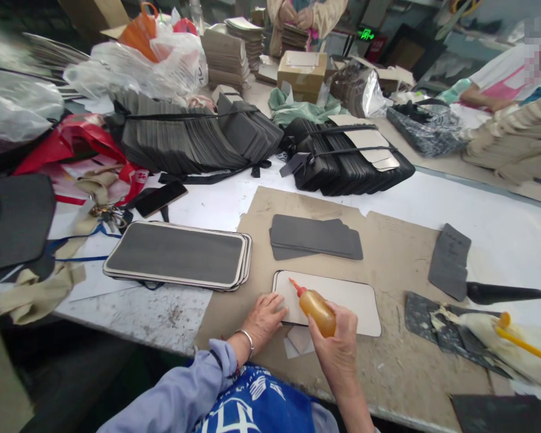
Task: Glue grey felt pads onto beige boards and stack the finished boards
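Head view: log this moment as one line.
left hand: flat on white rounded panel | right hand: grip on orange glue bottle, nozzle over panel | brown cardboard mat beneath

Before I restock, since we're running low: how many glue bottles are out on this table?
1: an orange glue bottle in the right hand, tip over the white panel the left hand steadies. Others may hide in clutter.
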The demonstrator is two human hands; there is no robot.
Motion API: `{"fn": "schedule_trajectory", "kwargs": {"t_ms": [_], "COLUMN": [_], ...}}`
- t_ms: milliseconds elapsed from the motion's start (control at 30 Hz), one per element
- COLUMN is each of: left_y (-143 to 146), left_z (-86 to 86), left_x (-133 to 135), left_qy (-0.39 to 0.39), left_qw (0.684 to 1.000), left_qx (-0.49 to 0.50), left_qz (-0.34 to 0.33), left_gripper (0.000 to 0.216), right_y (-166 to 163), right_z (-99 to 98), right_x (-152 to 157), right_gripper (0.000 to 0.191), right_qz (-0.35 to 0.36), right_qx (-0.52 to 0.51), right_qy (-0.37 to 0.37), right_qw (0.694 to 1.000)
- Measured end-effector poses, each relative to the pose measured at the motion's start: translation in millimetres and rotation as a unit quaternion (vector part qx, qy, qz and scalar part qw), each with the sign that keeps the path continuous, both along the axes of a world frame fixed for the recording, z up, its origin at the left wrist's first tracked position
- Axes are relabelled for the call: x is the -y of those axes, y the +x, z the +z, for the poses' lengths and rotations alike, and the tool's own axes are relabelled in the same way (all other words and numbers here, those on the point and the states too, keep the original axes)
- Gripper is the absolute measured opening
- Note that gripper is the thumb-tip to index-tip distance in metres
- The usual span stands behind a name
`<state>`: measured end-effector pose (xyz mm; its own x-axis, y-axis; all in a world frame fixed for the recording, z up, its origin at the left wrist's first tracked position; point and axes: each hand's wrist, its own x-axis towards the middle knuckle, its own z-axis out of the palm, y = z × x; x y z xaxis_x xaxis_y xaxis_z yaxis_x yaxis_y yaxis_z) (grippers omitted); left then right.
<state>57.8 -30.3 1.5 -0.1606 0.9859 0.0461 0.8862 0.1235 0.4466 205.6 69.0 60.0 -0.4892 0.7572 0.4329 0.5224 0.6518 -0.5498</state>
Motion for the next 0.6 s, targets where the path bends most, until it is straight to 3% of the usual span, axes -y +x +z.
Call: {"fn": "schedule_trajectory", "kwargs": {"t_ms": [167,433,600], "left_y": [-0.4,-1.9,-3.7], "left_z": [-7.6,-4.9,-5.6], "left_x": [4.7,6.1,6.5], "left_qy": [0.053,0.079,0.102], "left_qw": [0.998,0.995,0.992], "left_qx": [-0.04,-0.053,-0.066], "left_qz": [-0.003,-0.007,-0.023], "left_gripper": [0.038,0.036,0.033], "right_y": [10.2,87.7,63.6], "right_z": [-0.6,-10.8,-2.7], "right_x": [-8.6,-51.1,-32.8], "right_gripper": [0.029,0.045,0.044], "right_qz": [-0.034,-0.204,-0.196], "right_qx": [0.028,0.087,0.058], "right_qy": [0.03,0.052,0.015], "right_qw": [0.999,0.974,0.979]}}
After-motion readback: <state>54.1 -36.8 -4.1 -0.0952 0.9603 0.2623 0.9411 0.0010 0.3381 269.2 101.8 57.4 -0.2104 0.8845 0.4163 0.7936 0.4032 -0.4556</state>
